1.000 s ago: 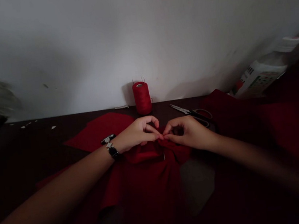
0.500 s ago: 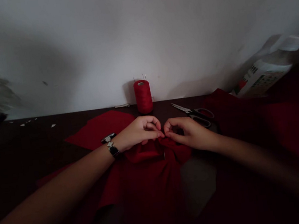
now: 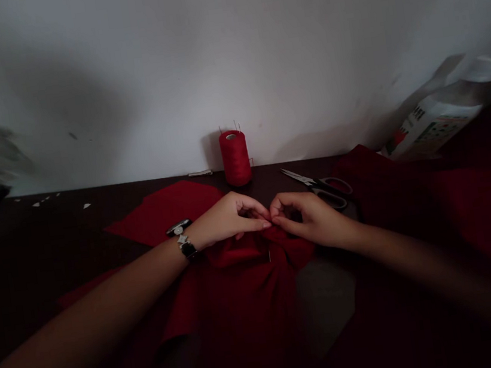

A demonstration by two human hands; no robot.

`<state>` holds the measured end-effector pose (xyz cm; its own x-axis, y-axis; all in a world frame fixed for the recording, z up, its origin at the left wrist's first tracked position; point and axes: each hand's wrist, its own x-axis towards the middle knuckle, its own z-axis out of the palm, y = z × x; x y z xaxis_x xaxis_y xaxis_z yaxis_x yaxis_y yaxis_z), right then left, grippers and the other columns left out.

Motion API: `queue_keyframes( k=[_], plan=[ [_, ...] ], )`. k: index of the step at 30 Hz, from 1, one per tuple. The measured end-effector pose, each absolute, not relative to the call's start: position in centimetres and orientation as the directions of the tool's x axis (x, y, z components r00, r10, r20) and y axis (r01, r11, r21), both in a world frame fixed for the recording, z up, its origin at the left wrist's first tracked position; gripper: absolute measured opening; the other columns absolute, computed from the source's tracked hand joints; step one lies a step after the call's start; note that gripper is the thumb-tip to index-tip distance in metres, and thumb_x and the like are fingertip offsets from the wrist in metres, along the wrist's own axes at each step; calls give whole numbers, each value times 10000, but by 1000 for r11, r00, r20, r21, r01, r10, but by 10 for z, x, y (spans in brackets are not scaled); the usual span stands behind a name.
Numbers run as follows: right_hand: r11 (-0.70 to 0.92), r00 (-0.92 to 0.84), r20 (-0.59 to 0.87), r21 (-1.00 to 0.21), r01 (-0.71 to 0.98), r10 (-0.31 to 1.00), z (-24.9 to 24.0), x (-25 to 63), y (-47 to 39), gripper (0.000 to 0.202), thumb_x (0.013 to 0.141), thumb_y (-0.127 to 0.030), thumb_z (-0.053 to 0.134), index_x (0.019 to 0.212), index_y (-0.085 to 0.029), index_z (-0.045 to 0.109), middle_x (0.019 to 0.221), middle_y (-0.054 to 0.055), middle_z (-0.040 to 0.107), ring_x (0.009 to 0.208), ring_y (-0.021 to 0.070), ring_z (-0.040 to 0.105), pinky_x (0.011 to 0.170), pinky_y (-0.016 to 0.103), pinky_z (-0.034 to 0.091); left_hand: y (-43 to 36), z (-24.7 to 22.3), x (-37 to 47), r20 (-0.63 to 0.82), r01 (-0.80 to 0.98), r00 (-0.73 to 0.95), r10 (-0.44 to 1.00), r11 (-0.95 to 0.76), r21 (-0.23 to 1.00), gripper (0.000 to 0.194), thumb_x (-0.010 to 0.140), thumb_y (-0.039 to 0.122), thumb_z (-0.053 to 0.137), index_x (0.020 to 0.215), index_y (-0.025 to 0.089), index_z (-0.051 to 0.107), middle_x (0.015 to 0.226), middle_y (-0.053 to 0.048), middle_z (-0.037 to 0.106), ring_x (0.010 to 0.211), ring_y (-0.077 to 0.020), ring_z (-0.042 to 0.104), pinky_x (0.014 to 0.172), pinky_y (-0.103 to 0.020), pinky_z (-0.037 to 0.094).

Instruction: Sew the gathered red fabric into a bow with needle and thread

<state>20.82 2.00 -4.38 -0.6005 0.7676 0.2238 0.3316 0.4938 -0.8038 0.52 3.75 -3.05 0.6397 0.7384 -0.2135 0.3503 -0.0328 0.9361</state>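
Red fabric (image 3: 246, 292) lies gathered in front of me, with folds rising to my fingertips. My left hand (image 3: 240, 215), a watch and bracelet at its wrist, pinches the fabric's upper edge between thumb and fingers. Right beside it, my right hand (image 3: 301, 216) pinches the same bunched edge, the fingertips of both hands meeting. A thin, pale needle or pin (image 3: 269, 255) hangs or sticks in the cloth just below them. Whether anything small sits between the fingertips is hidden.
A red thread spool (image 3: 236, 160) with needles stuck in its top stands by the wall. Black-handled scissors (image 3: 318, 186) lie right of it, a hair clip (image 3: 200, 173) left. More red cloth (image 3: 171, 204) lies left. A white-labelled bottle (image 3: 438, 119) leans far right; paper scraps (image 3: 87, 205) far left.
My left hand's fingers have shifted slightly right and closed against the right fingertips. The right hand and the fabric have hardly moved.
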Motion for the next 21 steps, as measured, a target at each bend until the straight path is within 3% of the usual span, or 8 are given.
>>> queue_keyframes(
  k=[13, 21],
  plan=[
    [323, -604, 83, -897, 301, 792, -48, 211, 27, 88, 826, -239, 558, 825, -157, 590, 741, 12, 593, 659, 118, 512, 620, 249, 411, 38, -31, 4, -188, 390, 646, 740, -108, 914, 170, 800, 285, 652, 808, 117, 677, 568, 43, 535, 385, -28, 406, 358, -128, 274],
    [268, -602, 73, -933, 241, 795, -42, 211, 26, 71, 786, -172, 537, 836, -157, 584, 760, 4, 582, 656, 102, 517, 600, 230, 415, 36, -27, 6, -198, 376, 629, 752, -71, 924, 151, 790, 271, 648, 776, 121, 660, 608, 34, 565, 389, -22, 431, 368, -131, 291]
  ],
)
